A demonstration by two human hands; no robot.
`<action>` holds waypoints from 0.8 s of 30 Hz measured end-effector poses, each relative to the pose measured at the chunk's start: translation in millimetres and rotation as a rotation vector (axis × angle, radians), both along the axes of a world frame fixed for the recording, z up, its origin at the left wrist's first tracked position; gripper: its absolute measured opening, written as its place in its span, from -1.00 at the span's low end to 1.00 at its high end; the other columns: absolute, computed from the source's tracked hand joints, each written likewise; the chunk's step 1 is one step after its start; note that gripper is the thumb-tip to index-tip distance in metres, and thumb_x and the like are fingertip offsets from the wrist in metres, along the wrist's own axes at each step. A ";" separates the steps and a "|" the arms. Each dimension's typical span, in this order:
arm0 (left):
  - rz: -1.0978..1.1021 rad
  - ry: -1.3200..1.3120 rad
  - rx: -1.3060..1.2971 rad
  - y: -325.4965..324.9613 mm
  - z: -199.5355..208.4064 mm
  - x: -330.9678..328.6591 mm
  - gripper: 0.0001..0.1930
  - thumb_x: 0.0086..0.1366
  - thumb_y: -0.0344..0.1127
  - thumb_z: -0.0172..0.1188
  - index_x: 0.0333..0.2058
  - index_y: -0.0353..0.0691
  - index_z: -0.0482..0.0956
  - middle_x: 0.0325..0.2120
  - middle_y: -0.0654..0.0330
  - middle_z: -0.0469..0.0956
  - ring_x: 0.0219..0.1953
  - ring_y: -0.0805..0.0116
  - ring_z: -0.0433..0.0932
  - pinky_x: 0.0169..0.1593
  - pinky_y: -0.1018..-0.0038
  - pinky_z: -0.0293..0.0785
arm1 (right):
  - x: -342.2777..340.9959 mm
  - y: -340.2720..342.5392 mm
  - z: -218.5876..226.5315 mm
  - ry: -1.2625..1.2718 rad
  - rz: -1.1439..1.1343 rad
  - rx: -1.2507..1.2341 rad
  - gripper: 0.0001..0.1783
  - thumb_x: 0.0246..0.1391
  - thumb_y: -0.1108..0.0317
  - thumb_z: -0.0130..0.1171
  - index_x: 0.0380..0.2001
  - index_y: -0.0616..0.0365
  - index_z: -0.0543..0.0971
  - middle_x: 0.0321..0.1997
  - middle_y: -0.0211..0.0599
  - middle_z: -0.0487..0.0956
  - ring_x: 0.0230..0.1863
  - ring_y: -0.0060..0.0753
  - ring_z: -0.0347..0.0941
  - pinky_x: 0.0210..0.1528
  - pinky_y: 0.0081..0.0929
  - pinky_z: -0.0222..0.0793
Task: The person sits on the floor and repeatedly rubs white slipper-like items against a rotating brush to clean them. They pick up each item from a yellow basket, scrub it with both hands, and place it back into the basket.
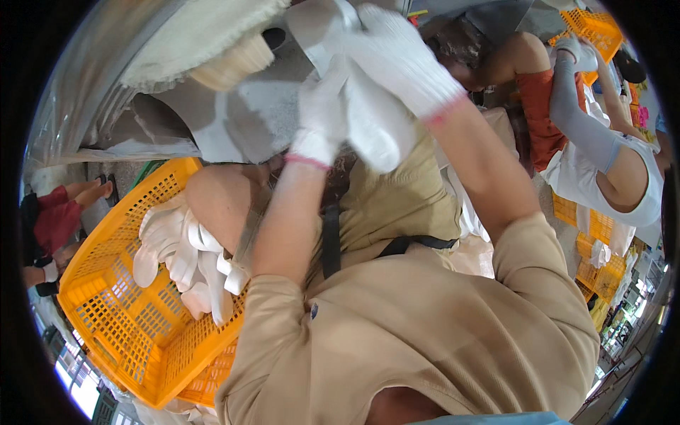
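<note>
A long white sole-shaped piece (377,138) with a rounded end hangs between my hands, over my lap. My left hand (322,117), in a white knitted glove with a pink cuff, is closed around its left edge. From the upper right, my right hand (402,62), gloved the same way, grips its upper part; some fingers are blurred and overlap the piece. To the upper left of my hands are a fluffy white buffing wheel (202,42) and a tan, blurred brush-like wheel (235,65).
An orange plastic basket (131,340) at my left holds several similar white pieces (188,251). A grey metal housing (248,117) surrounds the wheels. On the right sits a co-worker in a white top (630,184), near another orange basket (598,32). More orange crates (598,273) stand behind.
</note>
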State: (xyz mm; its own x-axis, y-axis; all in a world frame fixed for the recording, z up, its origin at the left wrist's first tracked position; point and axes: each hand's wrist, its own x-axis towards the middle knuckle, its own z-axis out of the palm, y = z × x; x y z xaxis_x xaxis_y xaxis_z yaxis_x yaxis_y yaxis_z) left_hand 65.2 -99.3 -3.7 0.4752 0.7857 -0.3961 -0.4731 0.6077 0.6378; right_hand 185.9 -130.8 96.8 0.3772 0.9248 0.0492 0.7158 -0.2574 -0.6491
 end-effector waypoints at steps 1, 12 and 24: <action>0.124 -0.077 -0.042 -2.2 2.2 17.5 -0.58 0.40 -0.32 0.32 0.12 -0.45 0.52 -0.02 0.12 0.64 -0.03 0.33 0.62 0.06 0.35 0.58 | -1.5 -17.8 6.7 -0.018 0.000 -0.107 -0.34 0.07 -0.11 0.20 -0.06 0.34 0.62 -0.09 0.25 0.65 0.01 0.20 0.62 0.09 -0.15 0.51; 0.085 -0.114 -0.077 80.0 -27.5 67.2 -0.57 0.50 -0.18 0.11 0.17 -0.36 0.44 0.08 0.04 0.53 0.08 0.14 0.55 0.22 0.23 0.51 | 18.7 -17.8 -44.0 0.116 -0.292 0.339 -0.51 -0.05 0.17 0.30 -0.07 0.26 0.61 -0.19 0.10 0.66 -0.14 0.17 0.64 -0.02 -0.13 0.54; 0.110 0.881 0.728 45.2 -62.7 -48.4 -0.48 0.45 -0.02 0.23 0.04 -0.47 0.56 -0.17 -0.08 0.69 -0.15 0.19 0.64 -0.02 0.27 0.52 | 25.2 58.3 -55.2 0.040 -0.261 0.087 -0.48 0.09 -0.01 0.21 -0.30 0.34 0.71 -0.20 0.27 0.68 -0.07 0.26 0.64 0.05 -0.03 0.56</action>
